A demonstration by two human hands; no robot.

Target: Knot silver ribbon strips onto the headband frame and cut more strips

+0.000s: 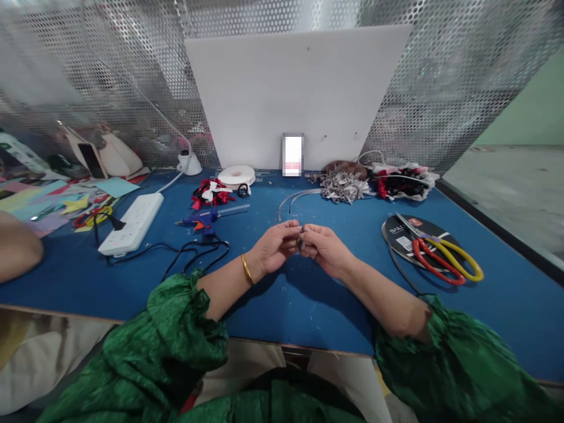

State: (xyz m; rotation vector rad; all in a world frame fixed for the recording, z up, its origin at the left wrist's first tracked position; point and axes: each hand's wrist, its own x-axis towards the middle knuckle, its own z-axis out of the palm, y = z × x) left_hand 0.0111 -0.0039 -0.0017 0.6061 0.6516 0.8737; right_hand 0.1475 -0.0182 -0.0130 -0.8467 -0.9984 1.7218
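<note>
Left hand [278, 244] and right hand [325, 248] meet over the smooth blue tabletop [286, 317], both pinched tight on a small dark grey piece [301, 241], perhaps folded ribbon.

White power strip [140, 218], indicator [116, 243] lit, rests on blue table [506, 311]; black plug [117, 222] inserted. Further left, coloured paper sheets [117, 187] lie overlapping. Behind them, dark-screened phone [91, 160] stands before a pale item [121, 154], apparently a handbag. White board [291, 88] stands before perforated metal screen [147, 59].
</note>
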